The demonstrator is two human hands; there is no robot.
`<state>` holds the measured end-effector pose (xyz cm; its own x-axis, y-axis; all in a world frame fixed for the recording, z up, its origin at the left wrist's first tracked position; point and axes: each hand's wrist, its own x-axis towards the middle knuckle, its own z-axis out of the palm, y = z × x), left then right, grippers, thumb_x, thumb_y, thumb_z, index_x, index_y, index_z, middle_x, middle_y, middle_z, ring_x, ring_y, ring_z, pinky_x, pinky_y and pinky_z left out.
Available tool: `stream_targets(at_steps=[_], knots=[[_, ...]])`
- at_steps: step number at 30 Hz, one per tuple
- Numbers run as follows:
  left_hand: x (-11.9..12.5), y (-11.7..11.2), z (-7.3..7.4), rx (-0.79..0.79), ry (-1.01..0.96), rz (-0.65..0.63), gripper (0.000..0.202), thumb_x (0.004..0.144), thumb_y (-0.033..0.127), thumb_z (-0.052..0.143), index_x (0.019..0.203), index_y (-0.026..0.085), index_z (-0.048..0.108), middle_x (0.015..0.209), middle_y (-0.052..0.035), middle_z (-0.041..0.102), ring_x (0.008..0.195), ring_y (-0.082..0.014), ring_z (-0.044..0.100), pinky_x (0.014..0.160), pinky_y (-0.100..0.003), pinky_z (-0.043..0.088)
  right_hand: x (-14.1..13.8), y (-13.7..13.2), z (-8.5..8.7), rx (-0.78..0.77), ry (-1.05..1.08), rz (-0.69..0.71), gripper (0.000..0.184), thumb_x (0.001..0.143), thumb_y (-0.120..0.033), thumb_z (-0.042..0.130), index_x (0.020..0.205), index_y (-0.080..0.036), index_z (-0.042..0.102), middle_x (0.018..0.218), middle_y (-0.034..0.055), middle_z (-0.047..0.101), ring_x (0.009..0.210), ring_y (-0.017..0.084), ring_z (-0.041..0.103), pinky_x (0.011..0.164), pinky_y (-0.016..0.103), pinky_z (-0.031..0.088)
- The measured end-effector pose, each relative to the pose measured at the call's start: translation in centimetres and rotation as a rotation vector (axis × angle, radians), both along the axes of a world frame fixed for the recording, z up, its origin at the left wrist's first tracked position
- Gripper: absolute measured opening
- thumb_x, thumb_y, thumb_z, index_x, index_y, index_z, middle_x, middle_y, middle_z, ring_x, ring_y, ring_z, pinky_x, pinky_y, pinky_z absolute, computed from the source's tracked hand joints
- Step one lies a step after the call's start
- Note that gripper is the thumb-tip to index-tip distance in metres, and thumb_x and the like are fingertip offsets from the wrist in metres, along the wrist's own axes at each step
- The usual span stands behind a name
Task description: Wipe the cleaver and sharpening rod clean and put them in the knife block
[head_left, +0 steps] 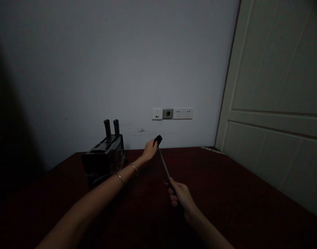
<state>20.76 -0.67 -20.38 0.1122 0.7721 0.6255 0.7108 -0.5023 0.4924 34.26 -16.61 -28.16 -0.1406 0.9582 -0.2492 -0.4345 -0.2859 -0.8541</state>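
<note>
My right hand (181,195) is closed around the dark handle of a long, thin grey blade or rod (164,164). It slants up and away to the left; I cannot tell whether it is a knife or a sharpening steel. At its far end, my left hand (149,150) grips a small black block-like object (158,140), which meets or overlaps the tip. Left of my left forearm stands a black knife block (103,155), with two dark-handled knives (111,128) upright in its top.
Everything rests on a dark red table (199,180) against a pale wall (122,62). Low on the wall is a row of sockets (183,113). A thin patterned strip (212,150) lies at the table's back right corner, near a panelled door (272,103). The light is dim.
</note>
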Motion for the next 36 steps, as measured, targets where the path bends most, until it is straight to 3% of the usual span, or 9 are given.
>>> stream_targets(at_steps=[8,11,19,23,28,32,36], knots=[[-0.6,2.3,-2.6,0.038,0.139,-0.155,0.026,0.08,0.019,0.046,0.102,0.015,0.06,0.1,-0.0075,0.065,0.092,-0.0185,0.058,0.086,-0.032,0.043,-0.1,0.0,0.4,0.001,-0.077,0.006,0.032,0.079,-0.042,0.055,0.08,-0.01,0.056,0.043,-0.008,0.041,0.029,0.001,0.03,0.027,0.013,0.021],[-0.8,2.5,-3.2,0.058,0.141,-0.156,0.032,0.079,0.018,0.048,0.108,0.013,0.057,0.11,-0.0101,0.061,0.102,-0.02,0.055,0.092,-0.035,0.04,0.0,0.0,0.4,0.002,-0.074,0.011,0.03,0.08,-0.04,0.054,0.08,-0.01,0.056,0.043,-0.008,0.041,0.029,0.002,0.03,0.028,0.014,0.022],[-1.9,1.4,-3.0,0.109,0.275,-0.286,0.038,0.084,0.027,0.041,0.117,0.012,0.053,0.129,-0.0106,0.048,0.124,-0.0195,0.038,0.104,-0.037,0.028,0.1,-0.1,0.7,0.011,-0.097,0.012,0.027,0.084,-0.036,0.05,0.081,-0.01,0.055,0.043,-0.0084,0.04,0.028,0.001,0.029,0.028,0.013,0.021],[-2.4,1.1,-2.3,0.119,0.354,-0.349,0.034,0.088,0.028,0.034,0.104,0.015,0.061,0.118,-0.0075,0.058,0.121,-0.0175,0.042,0.101,-0.034,0.032,0.2,-0.1,1.0,-0.004,-0.126,0.03,0.027,0.084,-0.036,0.05,0.08,-0.01,0.055,0.042,-0.0083,0.04,0.028,0.001,0.029,0.027,0.014,0.021],[-2.4,1.9,-1.1,0.122,0.42,-0.33,0.028,0.083,0.023,0.04,0.08,0.016,0.066,0.089,-0.0062,0.068,0.09,-0.0166,0.059,0.083,-0.028,0.043,0.2,-0.2,1.1,0.008,-0.126,0.061,0.027,0.082,-0.038,0.052,0.079,-0.011,0.054,0.043,-0.0085,0.04,0.028,0.001,0.029,0.028,0.013,0.022],[-2.2,2.3,0.0,0.107,0.489,-0.323,0.022,0.075,0.019,0.047,0.064,0.015,0.066,0.067,-0.0043,0.064,0.075,-0.0153,0.056,0.071,-0.024,0.042,0.2,-0.3,0.9,0.012,-0.136,0.072,0.026,0.083,-0.037,0.051,0.08,-0.011,0.054,0.044,-0.0083,0.041,0.028,0.001,0.03,0.028,0.013,0.022],[-1.8,2.5,0.7,0.066,0.556,-0.338,0.02,0.071,0.019,0.049,0.064,0.015,0.067,0.061,-0.0032,0.061,0.069,-0.0138,0.053,0.066,-0.022,0.04,0.1,-0.4,0.8,0.008,-0.142,0.071,0.025,0.085,-0.035,0.048,0.08,-0.011,0.053,0.044,-0.0084,0.041,0.029,0.001,0.03,0.028,0.013,0.022]])
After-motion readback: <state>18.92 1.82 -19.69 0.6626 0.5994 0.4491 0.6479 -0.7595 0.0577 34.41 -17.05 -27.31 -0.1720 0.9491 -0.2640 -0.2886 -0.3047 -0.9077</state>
